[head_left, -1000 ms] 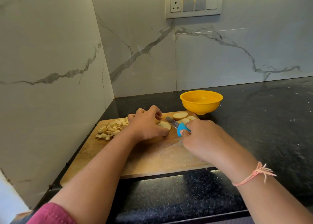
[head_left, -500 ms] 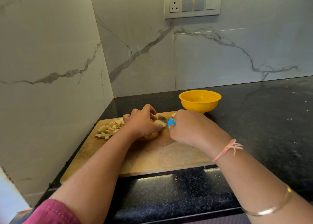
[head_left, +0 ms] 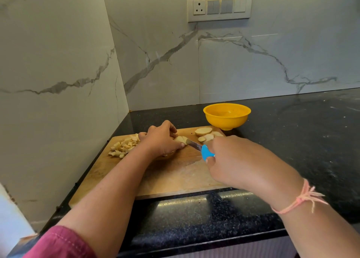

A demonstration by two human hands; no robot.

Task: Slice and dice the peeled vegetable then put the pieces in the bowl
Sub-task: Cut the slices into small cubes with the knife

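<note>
The right hand (head_left: 239, 160) has drawn back since half a second ago, uncovering pale round slices (head_left: 203, 131) near the yellow bowl (head_left: 227, 119). Its fingers grip the blue-handled knife (head_left: 200, 149). The left hand (head_left: 163, 140) pins a cream vegetable piece (head_left: 180, 138) with curled fingers on the cutting board (head_left: 175, 177), with diced pieces (head_left: 124, 146) to its left.

Dice (head_left: 124, 147) L on board (head_left: 175, 176), slices (head_left: 204, 133) R, bowl (head_left: 227, 121) behind, maybe touching

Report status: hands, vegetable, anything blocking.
Left hand holds vegetable piece on cutting board. Right hand grips blue-handled knife, blade at the piece. Diced pile and slices on board; yellow bowl unblocked.
</note>
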